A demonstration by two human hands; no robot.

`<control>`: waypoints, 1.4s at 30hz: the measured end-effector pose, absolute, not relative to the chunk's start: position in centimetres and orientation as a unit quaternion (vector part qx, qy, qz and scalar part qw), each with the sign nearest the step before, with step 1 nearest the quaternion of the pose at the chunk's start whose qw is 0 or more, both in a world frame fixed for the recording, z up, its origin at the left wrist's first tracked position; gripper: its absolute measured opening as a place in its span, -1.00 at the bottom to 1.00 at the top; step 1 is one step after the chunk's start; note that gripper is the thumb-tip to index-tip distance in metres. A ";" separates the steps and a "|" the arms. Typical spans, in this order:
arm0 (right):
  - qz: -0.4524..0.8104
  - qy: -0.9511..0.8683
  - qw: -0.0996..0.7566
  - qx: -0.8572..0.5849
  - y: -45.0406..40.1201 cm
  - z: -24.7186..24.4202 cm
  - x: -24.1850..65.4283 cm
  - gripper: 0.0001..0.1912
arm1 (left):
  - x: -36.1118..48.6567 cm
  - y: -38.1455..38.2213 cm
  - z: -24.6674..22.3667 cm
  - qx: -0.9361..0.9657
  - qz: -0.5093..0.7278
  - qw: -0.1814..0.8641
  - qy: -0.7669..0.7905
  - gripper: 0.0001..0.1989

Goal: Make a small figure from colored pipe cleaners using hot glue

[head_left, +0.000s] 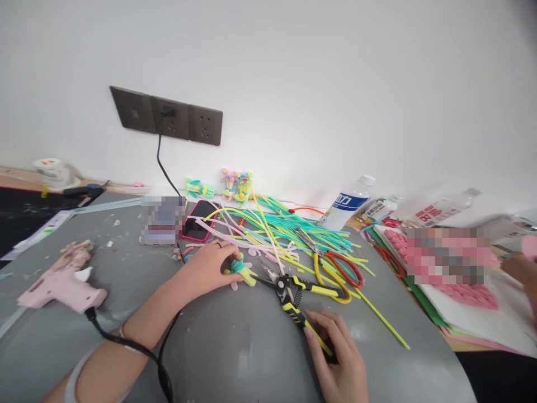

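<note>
My left hand (224,263), with a ring on one finger, pinches a small teal and yellow pipe-cleaner figure (245,272) just above the table. Fingers of my right hand (338,352) are closed round the lower handle of black and yellow pliers (286,288). The pliers' handles are spread apart, and their pointed tip is at the figure's right side; whether the jaws touch it I cannot tell. Behind the pliers lie scissors (331,263) with red and yellow handles, partly on a pile of teal, yellow and pink pipe cleaners (289,224).
A pink glue gun (62,288) rests at left, its black cord crossing my forearm. Finished-looking pipe-cleaner dolls (235,186) stand by the wall. A phone (197,221) and a bottle (346,202) are farther back. At far right another person's hand (520,271) is near pink braided material (465,288).
</note>
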State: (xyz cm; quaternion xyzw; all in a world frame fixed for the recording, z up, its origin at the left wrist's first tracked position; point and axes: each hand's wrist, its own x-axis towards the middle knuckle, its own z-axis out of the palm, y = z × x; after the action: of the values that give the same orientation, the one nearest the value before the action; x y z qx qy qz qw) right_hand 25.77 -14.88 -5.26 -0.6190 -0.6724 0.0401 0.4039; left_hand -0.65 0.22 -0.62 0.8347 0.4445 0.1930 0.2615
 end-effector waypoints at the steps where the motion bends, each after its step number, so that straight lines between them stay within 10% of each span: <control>1: 0.045 -0.661 0.417 -0.622 -14.9 -5.2 25.9 -0.86 | -0.7 0.2 -0.6 0.834 0.195 0.263 0.444 -0.73; 9: 0.028 -0.662 0.473 -0.581 -10.0 -1.4 26.6 -0.85 | -0.5 -0.2 0.3 0.810 0.239 0.278 0.457 -0.76; 20: 0.142 -0.795 0.120 -0.577 -0.1 0.7 24.2 -0.89 | -1.0 0.4 0.1 0.782 0.353 0.207 0.470 -0.89; 42: 0.164 -0.829 0.320 -0.428 -3.7 2.3 19.5 -0.87 | -0.4 -0.2 -0.2 0.850 0.351 0.247 0.306 -0.92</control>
State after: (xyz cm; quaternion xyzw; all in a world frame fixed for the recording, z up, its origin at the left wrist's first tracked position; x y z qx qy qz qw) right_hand 19.52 -3.66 2.32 -0.4277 -0.8292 0.1645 0.3201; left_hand -0.41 -0.21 -0.19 0.8496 0.3060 0.3515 0.2470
